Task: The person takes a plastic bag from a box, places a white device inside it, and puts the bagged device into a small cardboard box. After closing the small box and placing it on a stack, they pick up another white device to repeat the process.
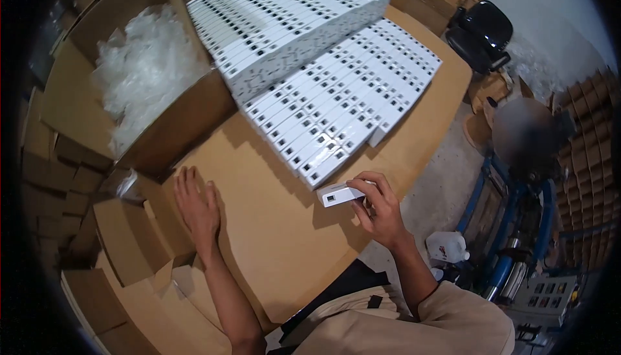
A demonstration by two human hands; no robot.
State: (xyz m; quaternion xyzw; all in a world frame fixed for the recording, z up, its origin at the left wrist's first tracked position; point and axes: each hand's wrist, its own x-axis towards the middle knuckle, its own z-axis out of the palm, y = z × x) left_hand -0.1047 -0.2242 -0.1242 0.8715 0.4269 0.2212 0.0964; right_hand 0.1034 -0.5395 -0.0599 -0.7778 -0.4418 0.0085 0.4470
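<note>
My right hand (378, 206) grips a small white box (339, 196) by its right end, above the table. A dark square mark shows on the box's near side. My left hand (196, 203) lies flat on the table (272, 225), fingers stretched out, holding nothing. Just beyond the held box, many similar white boxes (323, 122) stand in tight rows. A taller stack of the same boxes (291, 18) rises behind them.
At the left, a large cardboard box (187, 115) holds crumpled clear plastic (149, 57). An open carton (136, 238) sits beside my left forearm. Right of the table are a black chair (479, 34), a white jug (447, 247) and a blue metal frame (479, 193).
</note>
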